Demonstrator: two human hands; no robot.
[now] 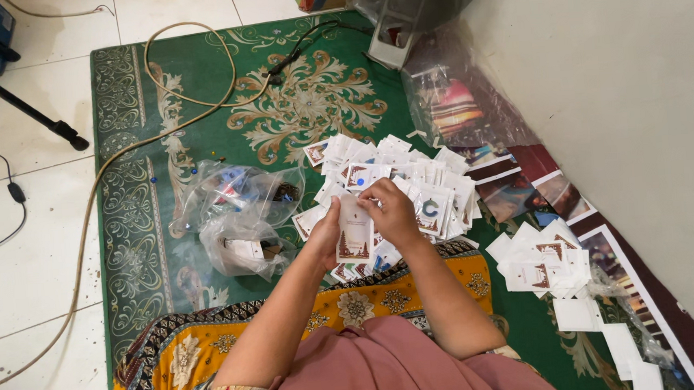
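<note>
Card: small white paper card w/ brown print (355, 233), upright, long axis away from body.
L hand (327, 237): pinching its left edge.
R hand (393, 212): closed on its top, over the white card pile (411, 184).

Two hands, the left hand (327, 235) and the right hand (390, 210), share one small white card (355, 233). Two heaps of white cards lie on the one green rug (193, 92): a big heap (411, 178) too crowded to count, and a smaller heap (543, 267). Two clear plastic bags (238, 215) sit alongside.
</note>
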